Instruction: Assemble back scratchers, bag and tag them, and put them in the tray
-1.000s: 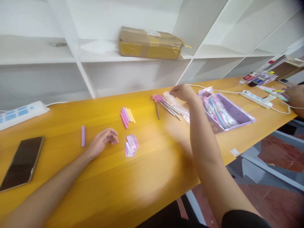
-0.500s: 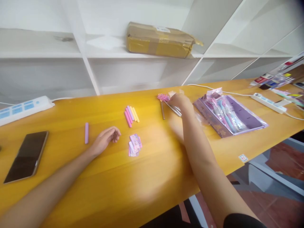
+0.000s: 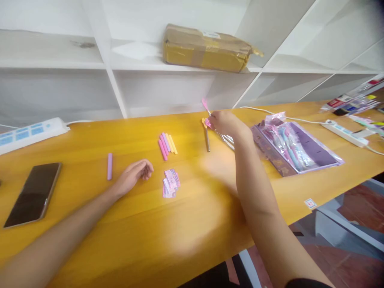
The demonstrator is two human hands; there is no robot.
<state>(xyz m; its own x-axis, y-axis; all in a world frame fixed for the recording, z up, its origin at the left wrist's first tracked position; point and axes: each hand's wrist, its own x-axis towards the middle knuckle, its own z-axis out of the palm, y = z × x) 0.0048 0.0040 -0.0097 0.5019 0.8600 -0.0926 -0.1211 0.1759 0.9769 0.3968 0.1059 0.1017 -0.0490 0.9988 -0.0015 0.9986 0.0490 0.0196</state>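
Observation:
My left hand (image 3: 135, 175) rests on the table with its fingers loosely curled in and nothing visible in them. It lies between a single purple stick (image 3: 109, 166) and a small pile of pink and purple printed cards (image 3: 171, 183). At the back of the table, my right hand (image 3: 225, 124) pinches a thin stick with a pink top (image 3: 205, 104), which points up and left. Under and beside that hand lie several metallic sticks (image 3: 208, 140), some with pink or orange tops; the hand partly hides them. Pink, purple and yellow sticks (image 3: 167, 145) lie grouped between the hands.
A purple tray (image 3: 318, 140) with plastic-wrapped items stands on the right. A black phone (image 3: 33, 194) and a white power strip (image 3: 33, 134) are at left; another power strip (image 3: 345, 132) lies far right. A taped cardboard parcel (image 3: 207, 50) sits on the white shelf (image 3: 135, 66).
My right hand has lifted a pink-topped stick from the bunch, and its top now stands above the others. An orange top shows there now. My left hand has stayed in place.

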